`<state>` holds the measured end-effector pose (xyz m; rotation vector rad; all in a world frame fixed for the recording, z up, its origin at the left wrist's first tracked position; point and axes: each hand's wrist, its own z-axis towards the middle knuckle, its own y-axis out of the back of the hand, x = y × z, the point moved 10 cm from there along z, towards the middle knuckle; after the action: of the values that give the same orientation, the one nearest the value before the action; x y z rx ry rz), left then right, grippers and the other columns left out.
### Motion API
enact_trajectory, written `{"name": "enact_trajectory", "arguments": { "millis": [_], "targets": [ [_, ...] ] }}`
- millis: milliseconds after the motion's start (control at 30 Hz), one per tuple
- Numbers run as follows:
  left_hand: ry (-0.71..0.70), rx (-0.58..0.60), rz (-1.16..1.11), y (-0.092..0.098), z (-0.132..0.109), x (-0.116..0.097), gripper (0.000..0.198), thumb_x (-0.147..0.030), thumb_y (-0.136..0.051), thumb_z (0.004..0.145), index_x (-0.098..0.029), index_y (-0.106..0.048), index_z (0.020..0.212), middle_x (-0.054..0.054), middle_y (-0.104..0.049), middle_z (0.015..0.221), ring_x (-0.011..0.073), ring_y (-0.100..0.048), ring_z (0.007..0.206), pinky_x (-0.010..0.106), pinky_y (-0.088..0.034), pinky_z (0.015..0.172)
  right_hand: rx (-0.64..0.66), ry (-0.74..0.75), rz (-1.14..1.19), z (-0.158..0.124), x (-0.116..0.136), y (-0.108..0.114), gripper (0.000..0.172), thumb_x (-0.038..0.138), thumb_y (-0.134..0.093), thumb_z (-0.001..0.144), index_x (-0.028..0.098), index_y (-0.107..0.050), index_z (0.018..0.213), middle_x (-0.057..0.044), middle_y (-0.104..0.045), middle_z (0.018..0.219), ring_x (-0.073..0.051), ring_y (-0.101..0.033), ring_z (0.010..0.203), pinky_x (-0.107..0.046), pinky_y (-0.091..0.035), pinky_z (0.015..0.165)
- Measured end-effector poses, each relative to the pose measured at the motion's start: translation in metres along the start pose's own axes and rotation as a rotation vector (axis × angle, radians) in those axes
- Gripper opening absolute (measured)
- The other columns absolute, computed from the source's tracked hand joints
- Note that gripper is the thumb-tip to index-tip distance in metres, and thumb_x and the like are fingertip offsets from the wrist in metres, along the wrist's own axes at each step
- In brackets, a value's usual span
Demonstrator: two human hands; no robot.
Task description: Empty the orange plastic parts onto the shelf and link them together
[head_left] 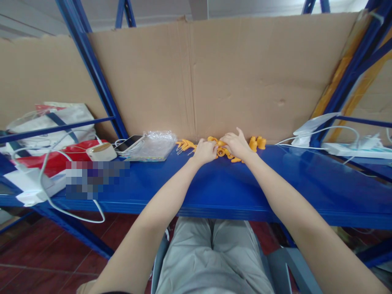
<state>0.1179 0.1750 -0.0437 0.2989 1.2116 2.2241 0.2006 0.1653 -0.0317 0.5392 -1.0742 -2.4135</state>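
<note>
Both my arms reach forward over a blue metal shelf (232, 183). My left hand (204, 151) is curled into a loose fist at a heap of small orange plastic pieces (222, 152) by the cardboard back wall. My right hand (234, 145) rests on the same heap, fingers bent over the pieces and pressed together with the left hand's. More orange pieces lie to the left (185, 144) and two stand upright to the right (257, 143). What the fingers hold is hidden.
A clear plastic bag (153, 146), a phone (130, 143) and a small white box (101, 152) lie left of the heap. Further left are a red box, white chargers and cables. A power strip (352, 150) with white cables sits on the right. Blue rack posts flank the cardboard.
</note>
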Motion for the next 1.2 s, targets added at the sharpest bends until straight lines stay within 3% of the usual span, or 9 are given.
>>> {"name": "enact_trajectory", "arguments": {
  "millis": [100,200,300,367,533,667,833,1067,1200],
  "targets": [
    [0.192,-0.004,-0.284,-0.002,0.004,0.018,0.023,-0.026,-0.053,0.091,-0.016,-0.07,0.078,0.006,-0.07,0.075,0.0213,-0.064,0.074,0.034,-0.046,0.075,-0.074,-0.05,0.043,0.001,-0.002,0.013,0.034,0.012,-0.046,0.091,0.025,-0.072,0.108,-0.008,-0.074,0.104,-0.029,-0.058,0.111,-0.066,-0.017,0.116],
    [0.377,0.111,-0.706,-0.019,0.001,0.031,0.029,-0.029,-0.053,0.093,-0.017,-0.067,0.071,-0.001,-0.054,0.055,0.0127,-0.048,0.052,0.027,-0.037,0.057,-0.174,-0.146,0.124,-0.003,-0.017,0.029,0.032,0.011,-0.046,0.09,0.025,-0.07,0.105,-0.008,-0.07,0.105,-0.028,-0.054,0.114,-0.06,-0.014,0.119],
    [0.481,0.179,-0.983,-0.027,-0.005,0.037,0.033,-0.029,-0.053,0.095,-0.017,-0.063,0.066,-0.004,-0.043,0.048,0.0082,-0.033,0.044,0.025,-0.029,0.05,-0.269,-0.319,0.163,-0.019,-0.053,0.041,0.022,0.014,-0.054,0.088,0.019,-0.069,0.104,-0.013,-0.067,0.105,-0.03,-0.05,0.116,-0.057,-0.014,0.118],
    [0.524,0.124,-1.022,-0.025,-0.007,0.046,0.033,-0.027,-0.056,0.094,-0.017,-0.062,0.064,-0.005,-0.043,0.048,0.0078,-0.033,0.044,0.024,-0.029,0.05,-0.274,-0.525,0.106,-0.038,-0.087,0.041,0.019,0.02,-0.057,0.089,0.016,-0.068,0.104,-0.016,-0.065,0.11,-0.032,-0.049,0.116,-0.058,-0.022,0.113],
    [0.574,-0.077,-0.923,-0.019,-0.009,0.073,0.028,-0.027,-0.061,0.089,-0.017,-0.06,0.063,-0.005,-0.048,0.051,0.0092,-0.041,0.048,0.023,-0.032,0.05,-0.173,-1.074,0.027,-0.113,-0.158,0.023,0.03,0.035,-0.063,0.089,0.016,-0.071,0.11,-0.022,-0.059,0.129,-0.034,-0.051,0.123,-0.053,-0.036,0.103],
    [0.513,-0.216,-0.692,-0.007,-0.007,0.09,0.031,-0.029,-0.058,0.089,-0.018,-0.055,0.06,-0.002,-0.053,0.058,0.0142,-0.053,0.059,0.026,-0.042,0.059,-0.024,-1.365,0.172,-0.158,-0.184,-0.006,0.03,0.04,-0.069,0.085,0.02,-0.075,0.106,-0.019,-0.067,0.118,-0.037,-0.058,0.119,-0.057,-0.04,0.097],
    [0.457,-0.316,-0.222,0.016,-0.01,0.1,0.024,-0.031,-0.06,0.089,-0.018,-0.065,0.069,0.009,-0.069,0.088,0.0261,-0.064,0.096,0.038,-0.047,0.086,-0.002,-1.421,0.171,-0.163,-0.189,-0.014,0.032,0.026,-0.065,0.085,0.017,-0.072,0.115,-0.023,-0.066,0.123,-0.038,-0.058,0.124,-0.056,-0.04,0.101],
    [0.537,-0.211,-0.178,0.013,-0.015,0.103,0.026,-0.023,-0.053,0.093,-0.02,-0.071,0.113,0.008,-0.077,0.1,0.0249,-0.07,0.101,0.036,-0.046,0.09,-0.026,-1.436,0.186,-0.159,-0.18,-0.009,0.027,0.019,-0.062,0.084,0.019,-0.074,0.107,-0.016,-0.07,0.123,-0.034,-0.06,0.122,-0.053,-0.039,0.107],
    [0.552,-0.158,-0.086,0.01,-0.018,0.103,0.032,-0.019,-0.048,0.096,-0.023,-0.069,0.12,0.008,-0.076,0.109,0.0239,-0.069,0.11,0.035,-0.046,0.096,0.063,-1.431,0.164,-0.155,-0.174,-0.01,0.025,0.019,-0.062,0.085,0.022,-0.077,0.105,-0.013,-0.071,0.123,-0.034,-0.059,0.125,-0.056,-0.039,0.109]
  ]
}}
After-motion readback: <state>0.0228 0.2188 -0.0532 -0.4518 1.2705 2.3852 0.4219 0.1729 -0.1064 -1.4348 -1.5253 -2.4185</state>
